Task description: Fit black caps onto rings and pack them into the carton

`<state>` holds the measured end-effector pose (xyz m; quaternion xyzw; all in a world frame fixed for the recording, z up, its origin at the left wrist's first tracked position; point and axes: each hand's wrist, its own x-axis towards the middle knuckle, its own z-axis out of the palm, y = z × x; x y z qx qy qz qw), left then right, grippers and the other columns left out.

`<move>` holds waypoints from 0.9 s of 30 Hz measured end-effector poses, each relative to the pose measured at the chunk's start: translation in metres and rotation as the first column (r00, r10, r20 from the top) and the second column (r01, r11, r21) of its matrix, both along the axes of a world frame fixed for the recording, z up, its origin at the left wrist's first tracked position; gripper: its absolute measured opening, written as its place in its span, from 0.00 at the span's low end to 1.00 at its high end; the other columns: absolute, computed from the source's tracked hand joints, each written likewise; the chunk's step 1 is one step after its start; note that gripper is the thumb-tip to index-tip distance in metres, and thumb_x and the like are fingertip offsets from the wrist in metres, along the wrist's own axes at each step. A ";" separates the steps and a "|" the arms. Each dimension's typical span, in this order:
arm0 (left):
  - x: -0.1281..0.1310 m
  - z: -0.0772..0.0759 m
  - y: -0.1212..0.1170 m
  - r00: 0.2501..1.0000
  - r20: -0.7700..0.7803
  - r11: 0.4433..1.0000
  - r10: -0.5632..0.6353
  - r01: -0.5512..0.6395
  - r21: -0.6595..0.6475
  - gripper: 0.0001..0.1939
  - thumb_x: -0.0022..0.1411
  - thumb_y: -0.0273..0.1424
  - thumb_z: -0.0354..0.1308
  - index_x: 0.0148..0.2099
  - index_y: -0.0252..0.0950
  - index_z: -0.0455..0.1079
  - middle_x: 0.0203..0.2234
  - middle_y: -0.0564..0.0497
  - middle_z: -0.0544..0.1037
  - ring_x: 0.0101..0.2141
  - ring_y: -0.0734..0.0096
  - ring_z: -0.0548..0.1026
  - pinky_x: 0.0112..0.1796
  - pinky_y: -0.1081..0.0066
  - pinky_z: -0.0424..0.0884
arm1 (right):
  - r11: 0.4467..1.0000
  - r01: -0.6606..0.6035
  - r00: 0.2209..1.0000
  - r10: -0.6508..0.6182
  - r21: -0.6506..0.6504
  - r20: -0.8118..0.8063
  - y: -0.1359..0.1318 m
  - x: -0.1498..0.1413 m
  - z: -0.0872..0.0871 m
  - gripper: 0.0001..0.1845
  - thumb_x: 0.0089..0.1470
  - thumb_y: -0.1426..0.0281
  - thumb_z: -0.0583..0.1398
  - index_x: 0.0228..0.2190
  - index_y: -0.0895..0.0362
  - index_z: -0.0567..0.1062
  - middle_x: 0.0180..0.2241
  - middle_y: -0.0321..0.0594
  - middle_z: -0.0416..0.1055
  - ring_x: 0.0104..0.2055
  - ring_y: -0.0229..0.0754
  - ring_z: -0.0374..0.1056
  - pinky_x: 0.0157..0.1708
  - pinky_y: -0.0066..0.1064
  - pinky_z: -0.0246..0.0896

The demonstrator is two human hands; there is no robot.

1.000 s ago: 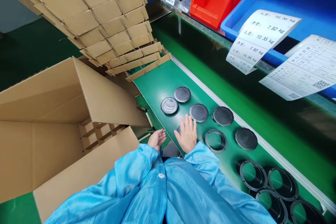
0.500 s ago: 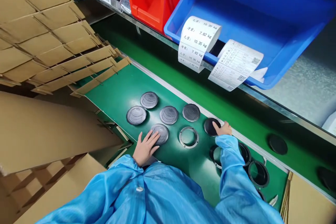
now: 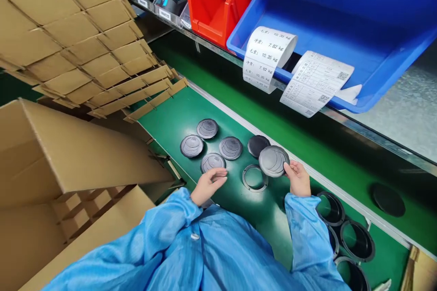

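**Grey lid pinched in the right hand, open ring between the two hands**

Closest to my camera, two blue sleeves (image 3: 303, 223) reach out to the hands. I have the left hand (image 3: 209, 185) with fingers loosely extended and thumb apart, gripping nothing that I can see. Its fingertips lie at the near edge of a patterned lid (image 3: 212, 160); I cannot tell whether they touch it. The right hand (image 3: 299, 179) pinches a grey lid (image 3: 271, 160) by its right edge, thumb on the upper face, the other fingers mostly hidden.

The relation I go by is lid to ring. The grey lid extends leftward from the right hand, patterned face up; being round, it has no long axis. The open ring (image 3: 245, 176) lies flat on the green table (image 3: 164, 120), left of the right hand and nearer the body than the grey lid, which slightly overlaps it in my view. I cannot judge the height between them. The right hand is plainly nearer the grey lid.

A dark disc (image 3: 256, 142) lies just behind the grey lid. Off to the right stand several deep rings (image 3: 364, 248), and to the left an open carton (image 3: 99, 154). Farthest, a red bin (image 3: 208, 13) stands beside a blue bin (image 3: 324, 9) on the shelf.
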<state>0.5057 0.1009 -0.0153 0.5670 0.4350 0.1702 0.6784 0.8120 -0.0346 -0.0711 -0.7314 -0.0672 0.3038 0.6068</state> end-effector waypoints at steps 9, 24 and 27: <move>0.010 0.041 -0.006 0.775 0.584 0.891 0.240 0.064 -0.450 0.50 0.50 0.33 0.72 0.71 0.47 0.53 0.63 0.43 0.67 0.59 0.53 0.69 0.59 0.57 0.63 | 0.828 -0.368 0.573 0.561 0.424 -0.598 0.016 -0.178 0.081 0.26 0.44 0.54 0.73 0.36 0.57 0.72 0.33 0.40 0.77 0.33 0.41 0.75 0.36 0.35 0.75; -0.032 0.045 -0.011 0.784 0.471 0.667 0.405 0.099 -0.739 0.32 0.69 0.52 0.47 0.65 0.36 0.65 0.53 0.38 0.77 0.51 0.52 0.77 0.55 0.53 0.69 | 0.592 -0.783 0.285 0.613 -0.190 0.737 0.046 -0.171 0.081 0.23 0.69 0.60 0.47 0.45 0.48 0.81 0.56 0.44 0.62 0.61 0.53 0.52 0.62 0.53 0.50; -0.037 0.042 -0.013 0.800 0.474 0.646 0.369 0.146 -0.749 0.34 0.68 0.54 0.48 0.67 0.39 0.62 0.54 0.37 0.76 0.50 0.49 0.77 0.53 0.49 0.69 | 0.566 -0.808 0.304 0.639 -0.164 0.707 0.046 -0.175 0.078 0.26 0.69 0.58 0.46 0.42 0.50 0.82 0.57 0.44 0.62 0.62 0.53 0.51 0.63 0.52 0.49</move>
